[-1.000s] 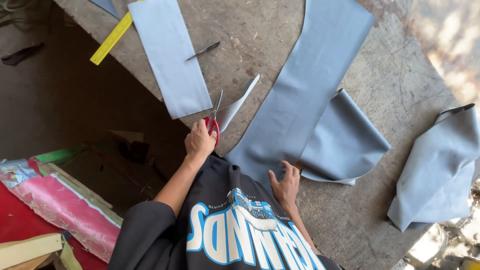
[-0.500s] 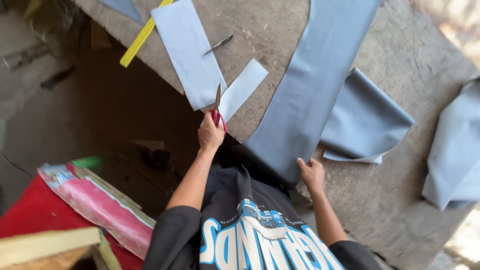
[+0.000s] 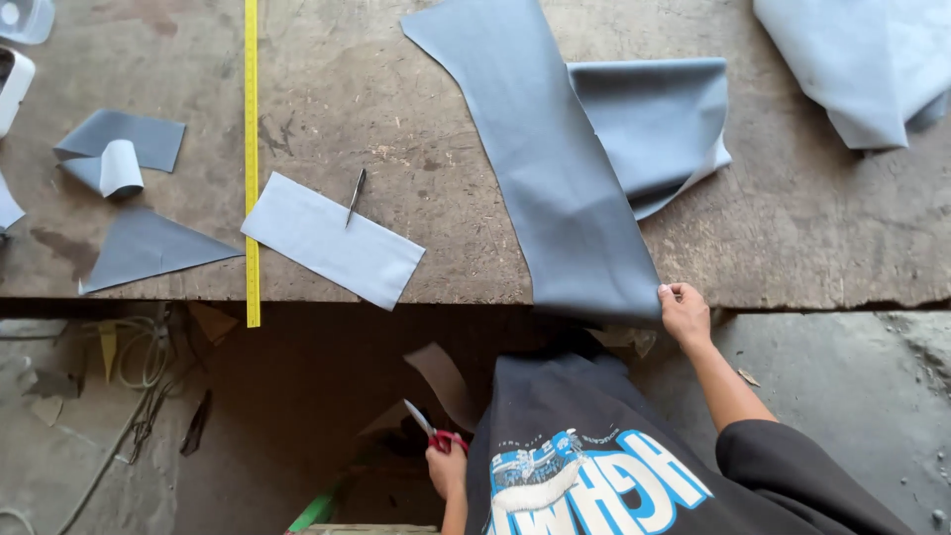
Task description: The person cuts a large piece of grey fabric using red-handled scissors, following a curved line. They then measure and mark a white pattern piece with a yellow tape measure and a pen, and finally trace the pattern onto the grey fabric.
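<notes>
Left hand (image 3: 448, 468) half hidden behind shirt, scissors (image 3: 428, 430) handles buried in its grip, grey fabric (image 3: 555, 188) cut off at top edge

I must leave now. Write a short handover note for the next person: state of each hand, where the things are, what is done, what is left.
Left hand: lowered below the table edge, gripping the red-handled scissors.
Right hand: pinching the near corner of the long grey fabric strip at the edge of the wooden table.
Done: a pale grey rectangular piece lies cut beside the yellow measuring tape, a thin metal tool resting on it; grey offcuts sit further left.
Left: the long strip and the folded grey fabric beside it appear uncut.
</notes>
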